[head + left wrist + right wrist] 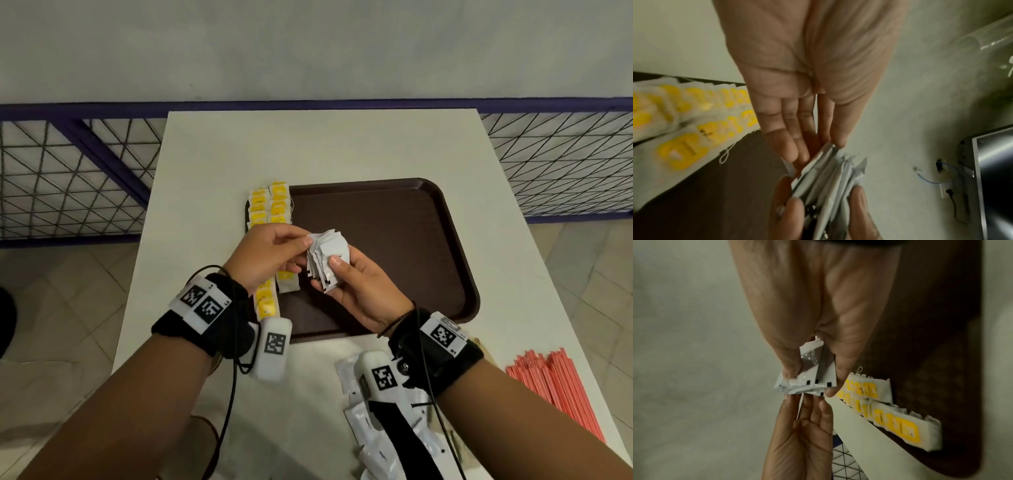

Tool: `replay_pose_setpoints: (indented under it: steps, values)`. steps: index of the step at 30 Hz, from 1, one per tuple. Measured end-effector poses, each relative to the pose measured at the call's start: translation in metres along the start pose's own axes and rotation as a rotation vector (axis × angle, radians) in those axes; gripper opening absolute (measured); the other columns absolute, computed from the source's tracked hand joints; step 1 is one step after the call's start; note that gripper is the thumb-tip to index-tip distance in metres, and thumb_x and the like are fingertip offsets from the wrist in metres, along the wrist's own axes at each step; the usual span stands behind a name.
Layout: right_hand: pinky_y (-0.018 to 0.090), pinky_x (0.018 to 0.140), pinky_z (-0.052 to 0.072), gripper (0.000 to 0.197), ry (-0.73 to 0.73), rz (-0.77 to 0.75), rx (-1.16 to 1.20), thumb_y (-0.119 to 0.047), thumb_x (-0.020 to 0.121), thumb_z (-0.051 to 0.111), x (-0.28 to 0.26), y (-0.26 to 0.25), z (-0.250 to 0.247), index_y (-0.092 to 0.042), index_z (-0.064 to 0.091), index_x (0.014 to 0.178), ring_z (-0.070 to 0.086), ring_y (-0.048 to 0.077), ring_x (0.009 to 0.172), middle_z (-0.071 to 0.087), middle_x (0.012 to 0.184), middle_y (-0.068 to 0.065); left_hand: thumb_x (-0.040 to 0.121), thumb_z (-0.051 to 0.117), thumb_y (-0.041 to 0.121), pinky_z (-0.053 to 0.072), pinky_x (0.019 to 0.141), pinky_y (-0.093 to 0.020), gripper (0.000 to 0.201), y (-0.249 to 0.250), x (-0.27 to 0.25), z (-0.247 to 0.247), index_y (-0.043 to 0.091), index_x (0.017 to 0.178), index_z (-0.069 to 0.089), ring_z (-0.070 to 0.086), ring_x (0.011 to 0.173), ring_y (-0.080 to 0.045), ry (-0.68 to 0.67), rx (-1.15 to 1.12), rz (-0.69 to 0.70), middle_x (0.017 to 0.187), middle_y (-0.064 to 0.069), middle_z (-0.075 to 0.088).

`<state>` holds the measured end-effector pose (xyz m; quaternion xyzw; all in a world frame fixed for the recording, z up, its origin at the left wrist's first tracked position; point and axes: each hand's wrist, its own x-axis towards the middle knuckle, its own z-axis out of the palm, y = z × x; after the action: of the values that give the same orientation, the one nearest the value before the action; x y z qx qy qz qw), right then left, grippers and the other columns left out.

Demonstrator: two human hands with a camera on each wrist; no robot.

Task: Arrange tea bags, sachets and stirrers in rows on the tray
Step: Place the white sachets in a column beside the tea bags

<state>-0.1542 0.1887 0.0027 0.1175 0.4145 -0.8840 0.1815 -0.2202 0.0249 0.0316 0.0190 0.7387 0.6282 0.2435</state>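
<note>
My right hand (330, 274) grips a fanned stack of white sachets (327, 253) above the left part of the dark brown tray (394, 219). My left hand (305, 245) pinches the top edge of one sachet in that stack. In the left wrist view its fingers (793, 146) meet the sachets (828, 181). In the right wrist view thumb and fingers clamp the stack (813, 379). Two rows of yellow tea bags (277, 202) run along the tray's left edge, partly hidden by my left hand; they also show as tea bags (890, 421) in the right wrist view.
Loose white sachets (376, 442) lie on the white table (308, 147) near its front edge, under my right wrist. A bundle of red stirrers (555, 387) lies at the table's right edge. A wire fence (68, 178) stands behind the table.
</note>
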Motion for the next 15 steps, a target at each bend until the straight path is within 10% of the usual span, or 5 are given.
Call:
replay_pose_setpoints:
  steps: [15]
  values:
    - [0.033, 0.087, 0.052, 0.035, 0.129, -0.037, 0.004, -0.006, 0.095, 0.044, 0.101, -0.019, -0.016, -0.003, 0.042, 0.13, 0.062, 0.016, 0.096, 0.061, 0.11, 0.009, 0.084, 0.063, 0.003, 0.059, 0.064, -0.027, 0.014, 0.022, 0.116, -0.027, 0.016, 0.08, 0.066, 0.069, 0.064, -0.018, -0.121, 0.473, 0.023, 0.073, -0.01, 0.07]
